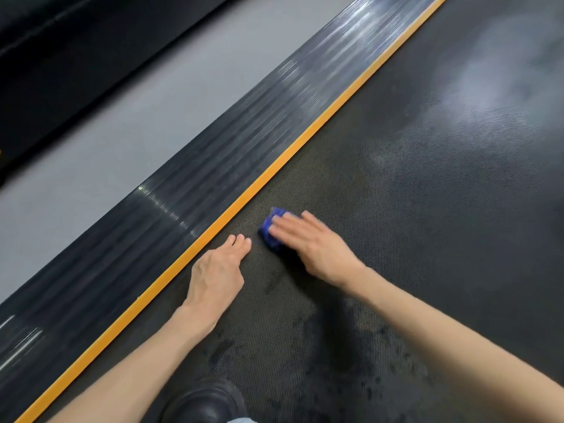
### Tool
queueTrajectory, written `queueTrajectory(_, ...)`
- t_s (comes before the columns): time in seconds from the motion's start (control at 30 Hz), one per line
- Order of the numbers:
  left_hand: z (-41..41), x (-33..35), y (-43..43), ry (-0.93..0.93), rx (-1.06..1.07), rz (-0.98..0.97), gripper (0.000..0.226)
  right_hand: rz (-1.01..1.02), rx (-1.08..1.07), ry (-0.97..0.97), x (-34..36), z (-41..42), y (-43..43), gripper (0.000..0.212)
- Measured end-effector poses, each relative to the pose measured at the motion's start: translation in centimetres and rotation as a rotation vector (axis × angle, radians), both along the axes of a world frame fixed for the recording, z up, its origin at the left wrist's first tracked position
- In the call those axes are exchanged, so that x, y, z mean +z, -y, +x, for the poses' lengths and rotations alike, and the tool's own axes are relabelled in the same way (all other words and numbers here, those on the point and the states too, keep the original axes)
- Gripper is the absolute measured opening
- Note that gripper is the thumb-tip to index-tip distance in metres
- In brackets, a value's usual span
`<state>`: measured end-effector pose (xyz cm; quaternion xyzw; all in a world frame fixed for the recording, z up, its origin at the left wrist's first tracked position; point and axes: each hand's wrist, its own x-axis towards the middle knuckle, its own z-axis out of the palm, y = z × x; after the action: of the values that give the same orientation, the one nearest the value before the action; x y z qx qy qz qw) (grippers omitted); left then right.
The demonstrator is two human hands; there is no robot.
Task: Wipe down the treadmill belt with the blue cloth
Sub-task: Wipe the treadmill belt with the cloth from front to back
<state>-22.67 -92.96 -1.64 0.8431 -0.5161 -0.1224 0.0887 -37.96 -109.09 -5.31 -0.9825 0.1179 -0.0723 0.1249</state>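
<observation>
**Beside the orange strip: where this wipe could be going wrong**

Along the left, the grey floor and the ribbed side rail are lying outside the wiping. The orange strip is bordering the treadmill belt. The left hand is resting flat on the belt just beside that strip, its fingers straight, together and holding nothing. Just to its right the blue cloth is lying bunched on the belt under the right hand. That hand's fingers are lying nearly straight across the cloth and pressing down, blurred.

Bunched so small, the cloth is probably covering little per pass, so the dark blotches near the shoe and the pale haze far right are at risk of being missed. Bare fingertips overhanging the cloth could be smearing the belt, and the belt might be slipping under the bracing hand.

No brand, label or writing is showing.
</observation>
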Motion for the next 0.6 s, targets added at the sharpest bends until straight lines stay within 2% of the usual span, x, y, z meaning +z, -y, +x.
queueTrajectory(0.13, -0.2, 0.0, 0.0, 0.043, -0.024, 0.01, 0.056, 0.184, -0.619, -0.01, 0.5, -0.9, 7.5, 0.067)
queueTrajectory(0.23, -0.1, 0.2, 0.1, 0.064, -0.045, 0.034, 0.055, 0.293, -0.871, 0.069, 1.2, 1.0, 6.4, 0.059)
queueTrajectory(0.3, -0.2, 0.4, 0.1, 0.063, -0.049, 0.039, 0.054, 0.262, -0.787, 0.097, 1.3, 2.8, 2.7, 0.055)
queueTrajectory(0.4, -0.3, 0.5, 0.3, 0.08, -0.038, 0.053, 0.053, 0.257, -0.299, 0.043, 0.6, 2.8, -4.6, 0.063)
queueTrajectory(0.47, -0.1, 0.4, 0.3, 0.051, 0.001, 0.056, 0.05, 0.218, -0.079, -0.007, 0.1, 0.6, -6.8, 0.068)
queueTrajectory(0.53, 0.0, 0.2, 0.3, 0.003, 0.049, 0.04, 0.048, 0.155, -0.067, 0.0, 0.3, -1.4, -5.1, 0.063)
queueTrajectory(0.6, -0.1, 0.4, 0.3, -0.022, 0.071, 0.031, 0.045, 0.153, -0.312, 0.047, 0.1, -3.1, -1.0, 0.059)
